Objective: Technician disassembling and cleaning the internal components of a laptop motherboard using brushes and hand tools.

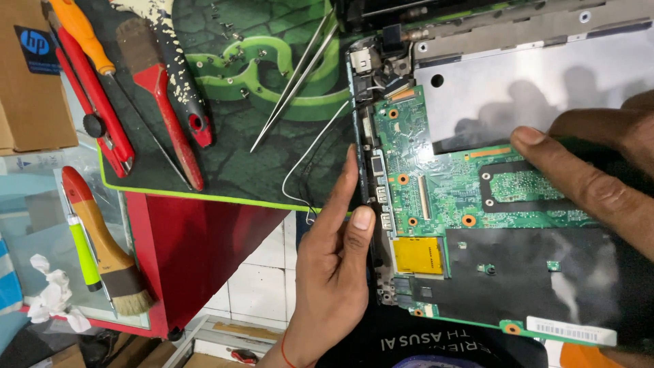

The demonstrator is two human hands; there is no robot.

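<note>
A green laptop motherboard lies in an opened laptop chassis with a bare silver panel. My left hand holds the board's left edge by the port side, fingers along the rim and thumb on the edge. From the right, my right hand rests its fingers on top of the board near a black frame. A yellow film patch and a black insulating sheet cover the board's lower part. A thin white wire loops from the board's left side over the mat.
A dark green-patterned mat holds metal tweezers, loose screws, red-handled pliers, an orange-handled screwdriver and a paint-flecked brush. At left are a cardboard box, a wooden-handled brush and crumpled tissue.
</note>
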